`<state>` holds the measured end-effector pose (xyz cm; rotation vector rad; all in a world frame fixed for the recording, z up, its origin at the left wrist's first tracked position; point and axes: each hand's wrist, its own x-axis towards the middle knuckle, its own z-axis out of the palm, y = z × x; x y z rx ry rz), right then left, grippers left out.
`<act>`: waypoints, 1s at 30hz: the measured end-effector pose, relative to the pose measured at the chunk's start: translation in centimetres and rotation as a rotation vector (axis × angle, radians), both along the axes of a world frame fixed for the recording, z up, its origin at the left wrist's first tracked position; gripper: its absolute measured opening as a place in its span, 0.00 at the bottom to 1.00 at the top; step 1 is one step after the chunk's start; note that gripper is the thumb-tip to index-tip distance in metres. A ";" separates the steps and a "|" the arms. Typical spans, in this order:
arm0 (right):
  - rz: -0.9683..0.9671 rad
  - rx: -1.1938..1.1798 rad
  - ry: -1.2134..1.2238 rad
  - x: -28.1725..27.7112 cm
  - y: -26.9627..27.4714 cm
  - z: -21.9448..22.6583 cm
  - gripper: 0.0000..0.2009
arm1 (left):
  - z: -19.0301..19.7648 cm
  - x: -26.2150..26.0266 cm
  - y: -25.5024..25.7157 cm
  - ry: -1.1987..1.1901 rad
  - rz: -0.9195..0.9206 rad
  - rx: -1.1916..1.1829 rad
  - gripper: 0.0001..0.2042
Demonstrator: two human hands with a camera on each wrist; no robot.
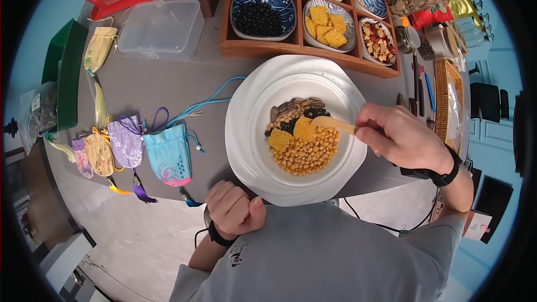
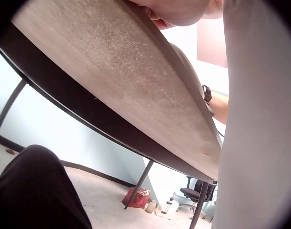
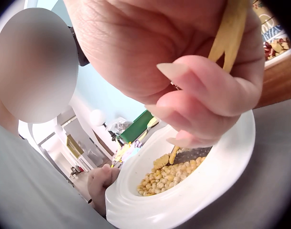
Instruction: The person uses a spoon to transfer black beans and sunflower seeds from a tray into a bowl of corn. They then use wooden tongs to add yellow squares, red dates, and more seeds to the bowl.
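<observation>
In the head view my right hand point(image 1: 400, 134) grips light wooden tongs point(image 1: 340, 125), two strips parting in the right wrist view. Their tip lies against a yellow crispy square point(image 1: 304, 130) inside the white bowl point(image 1: 241, 134). Another yellow square point(image 1: 279, 140) rests nearby on corn kernels point(image 1: 305, 159). Black beans point(image 1: 286, 125), pale beans and striped sunflower seeds point(image 1: 299, 106) fill the bowl's far side. At the table's front edge, left of the bowl's near rim, my left hand point(image 1: 235, 210) is curled in a fist and holds nothing.
Beyond the bowl stands a wooden divided box point(image 1: 257, 49) of small dishes holding black beans, yellow squares and nuts. To the left are drawstring pouches point(image 1: 168, 154), a clear plastic box point(image 1: 162, 28) and a green bin point(image 1: 67, 72). A wicker basket point(image 1: 442, 100) lies at right.
</observation>
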<state>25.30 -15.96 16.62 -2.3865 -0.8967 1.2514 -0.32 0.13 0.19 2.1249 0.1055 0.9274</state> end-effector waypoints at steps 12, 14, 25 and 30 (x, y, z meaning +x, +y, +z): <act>0.076 0.057 -0.165 -0.2 -1.1 -0.7 0.06 | 0.0 0.1 -0.1 0.001 0.009 0.001 0.18; 0.105 0.047 -0.201 -0.2 -1.0 -0.6 0.05 | -0.1 0.1 -0.1 -0.004 0.009 -0.002 0.18; 0.131 0.027 -0.216 0.2 -0.6 -0.7 0.06 | 0.3 0.0 0.0 0.004 -0.010 -0.004 0.19; 0.113 0.032 -0.200 0.2 0.0 -0.5 0.06 | -0.1 0.1 0.0 -0.015 0.016 0.009 0.19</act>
